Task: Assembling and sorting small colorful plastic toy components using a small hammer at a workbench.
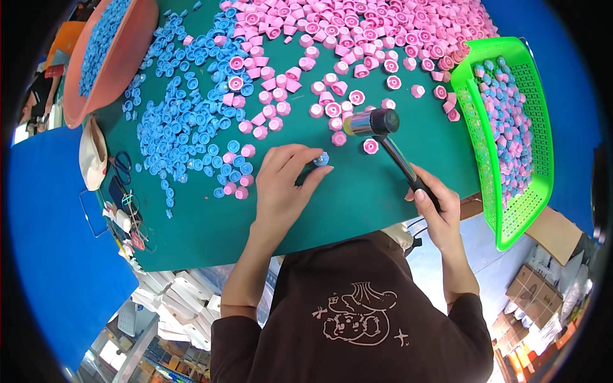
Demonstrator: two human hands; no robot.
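Note:
Between the thumb and forefinger of my left hand (pixel 281 175), a small blue cap (pixel 322 159) is pinched just above the green tabletop. Whether a pink piece sits beneath it is hard to make out. My right hand (pixel 437 204) grips the black handle of a mallet (pixel 400 158), its thick dark-ended head raised to the upper right of the blue cap. Loose blue caps (pixel 183 121) spread over the table to the left of my left hand. Pink faceted cup-shaped pieces (pixel 332 108) lie beyond both hands and pile up at the far side.
A green plastic basket (pixel 476 153) of joined blue-and-pink pieces stands at the right edge. At the far left, a salmon-coloured basin (pixel 131 60) holds more blue caps. Dark-handled scissors (pixel 121 167), a cloth pouch (pixel 92 153) and glasses (pixel 131 204) lie along the left edge.

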